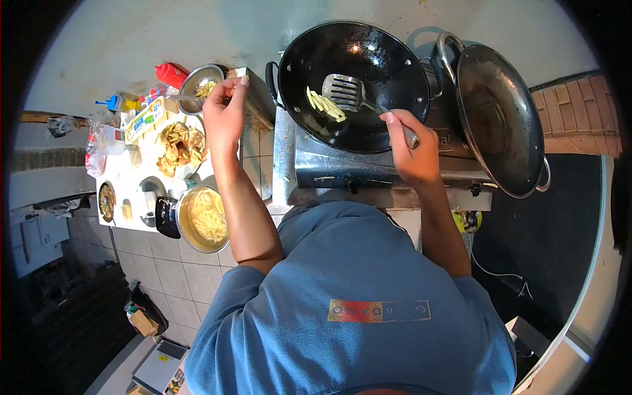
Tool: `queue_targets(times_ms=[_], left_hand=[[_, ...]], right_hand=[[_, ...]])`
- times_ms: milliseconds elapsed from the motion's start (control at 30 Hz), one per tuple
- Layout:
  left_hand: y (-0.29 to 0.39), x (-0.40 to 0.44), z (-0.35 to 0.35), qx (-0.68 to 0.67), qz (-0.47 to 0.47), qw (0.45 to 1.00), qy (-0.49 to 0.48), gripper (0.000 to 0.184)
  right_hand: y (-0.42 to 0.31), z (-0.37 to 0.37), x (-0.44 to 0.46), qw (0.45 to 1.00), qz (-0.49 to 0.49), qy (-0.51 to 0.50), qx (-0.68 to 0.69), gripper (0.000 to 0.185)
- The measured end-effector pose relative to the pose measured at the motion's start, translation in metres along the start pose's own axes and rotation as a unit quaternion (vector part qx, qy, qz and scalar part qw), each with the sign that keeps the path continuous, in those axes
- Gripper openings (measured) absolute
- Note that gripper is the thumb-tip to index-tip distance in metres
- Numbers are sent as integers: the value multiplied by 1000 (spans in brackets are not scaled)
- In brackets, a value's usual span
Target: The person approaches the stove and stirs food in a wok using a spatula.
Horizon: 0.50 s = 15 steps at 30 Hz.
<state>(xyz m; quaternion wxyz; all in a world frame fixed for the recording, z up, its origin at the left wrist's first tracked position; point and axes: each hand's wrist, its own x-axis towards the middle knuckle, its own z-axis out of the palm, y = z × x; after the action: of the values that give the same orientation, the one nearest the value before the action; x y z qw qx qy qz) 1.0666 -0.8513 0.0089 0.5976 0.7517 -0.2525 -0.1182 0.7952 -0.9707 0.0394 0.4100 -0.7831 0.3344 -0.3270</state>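
Observation:
My right hand (415, 148) is closed round the handle of a slotted metal spatula (345, 92). The spatula's blade is inside a black wok (388, 72), right beside a small heap of pale cut strips (325, 105). Up at the left, my left hand (226, 108) is raised between the wok and a metal bowl (191, 83) with more strips. Its fingers are curled at the end of a thin metal utensil (185, 98) that crosses in front of the bowl; their exact hold is partly hidden.
A second large wok (497, 118) stands right of the stove (329, 172). The left table (125, 187) bears a red bottle (170, 76), browned food (178, 148) and packages. A pot of pale strips (207, 217) is near my left forearm. Tiled floor shows below.

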Motion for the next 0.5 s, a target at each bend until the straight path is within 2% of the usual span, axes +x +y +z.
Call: queue_targets(times_ms=[500], left_hand=[[-1,0,0,-17,3,1000,-11,22]], right_hand=[[6,1,0,1000,-24,8,-11,10]])
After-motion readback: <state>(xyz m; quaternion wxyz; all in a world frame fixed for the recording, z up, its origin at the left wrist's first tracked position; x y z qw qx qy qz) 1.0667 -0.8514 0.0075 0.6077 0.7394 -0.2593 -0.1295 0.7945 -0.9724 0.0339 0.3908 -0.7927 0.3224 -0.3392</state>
